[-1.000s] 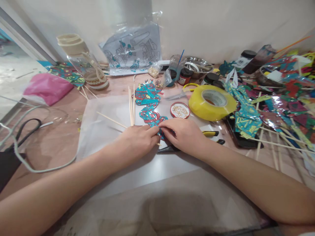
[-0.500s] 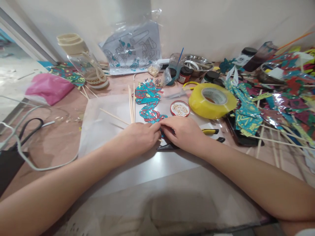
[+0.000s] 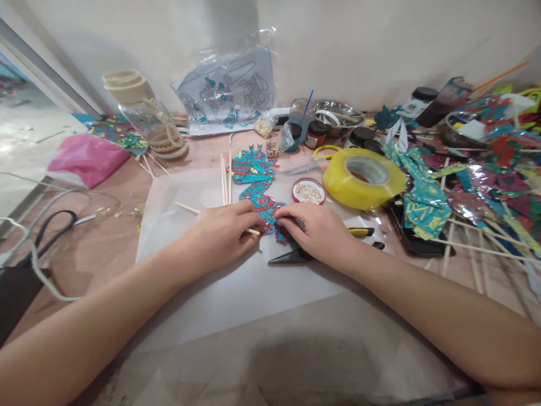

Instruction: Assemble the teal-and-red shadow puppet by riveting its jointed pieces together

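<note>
The left hand (image 3: pixel 226 225) grips a thin stick (image 3: pixel 253 231), its ends poking out either side. The right hand (image 3: pixel 313 225) curls with fingertips at the lower end of the cutout (image 3: pixel 257 192); from here I can't tell whether they pinch it. The cutout lies on the white sheet (image 3: pixel 228 304), near the pliers (image 3: pixel 287 257).

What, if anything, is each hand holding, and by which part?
The left hand holds a stick near one end. Whether the right hand grips the blue figure low down cannot be told.
</note>
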Demonstrator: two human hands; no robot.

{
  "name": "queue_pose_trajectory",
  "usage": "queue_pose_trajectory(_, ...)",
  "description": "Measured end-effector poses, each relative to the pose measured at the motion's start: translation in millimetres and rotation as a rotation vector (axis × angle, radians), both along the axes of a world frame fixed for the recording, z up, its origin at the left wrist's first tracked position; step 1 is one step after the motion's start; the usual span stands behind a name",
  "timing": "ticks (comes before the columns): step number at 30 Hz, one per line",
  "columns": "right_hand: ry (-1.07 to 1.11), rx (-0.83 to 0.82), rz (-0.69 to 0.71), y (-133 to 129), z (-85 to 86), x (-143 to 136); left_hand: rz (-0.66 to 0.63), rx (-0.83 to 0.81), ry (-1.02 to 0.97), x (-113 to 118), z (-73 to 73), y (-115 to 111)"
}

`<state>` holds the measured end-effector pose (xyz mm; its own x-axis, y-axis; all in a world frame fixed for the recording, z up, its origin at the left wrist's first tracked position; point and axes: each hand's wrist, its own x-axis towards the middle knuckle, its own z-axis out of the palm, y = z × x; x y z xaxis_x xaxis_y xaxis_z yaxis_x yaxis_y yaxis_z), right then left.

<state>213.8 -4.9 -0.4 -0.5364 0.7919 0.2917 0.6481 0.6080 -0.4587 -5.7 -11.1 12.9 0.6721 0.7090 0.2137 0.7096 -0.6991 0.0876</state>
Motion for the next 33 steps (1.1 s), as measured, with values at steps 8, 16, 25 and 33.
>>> queue_pose_trajectory(8,-0.015,-0.008,-0.028,0,-1.0,0,0.043,-0.204,0.058,-32,29.8,14)
queue_pose_trajectory(16,-0.023,0.015,-0.020,0,-0.4,1,-0.013,-0.292,0.108,-39,36.9,11)
queue_pose_trajectory(25,-0.081,-0.032,0.073,-2,2.1,-1,-0.181,-0.384,0.090,-1,18.7,-13)
queue_pose_trajectory(33,-0.304,-0.113,0.336,-4,10.9,3,-0.171,-0.361,0.133,3,12.6,-17)
